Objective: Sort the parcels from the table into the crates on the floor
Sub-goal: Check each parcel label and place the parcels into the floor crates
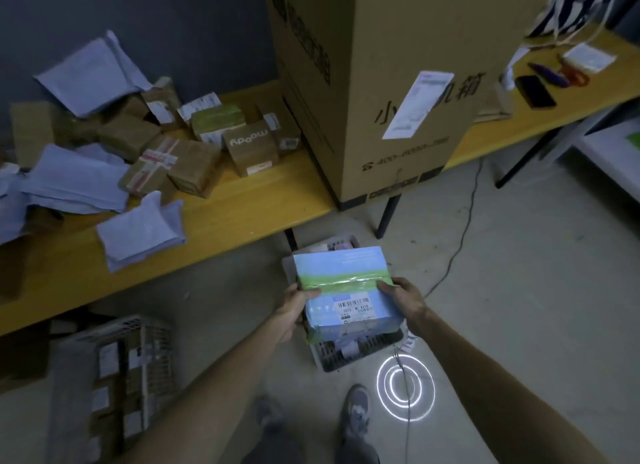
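Note:
I hold a light blue box parcel (343,283) with a green tape band and a barcode label, one hand on each side. My left hand (298,304) grips its left edge and my right hand (403,299) grips its right edge. The parcel hangs directly above a white crate (332,358) on the floor, which holds other parcels and is mostly hidden beneath it. A second white crate (149,345) with brown boxes inside stands on the floor at lower left. On the yellow table (221,217) lie several brown boxes (194,167) and grey mailer bags (142,231).
A tall cardboard box (381,82) stands on the table at the centre. A phone (535,91), scissors (573,72) and a pen lie on the table's right end. A cable (460,241) runs across the floor. My shoes (356,415) are below the near crate.

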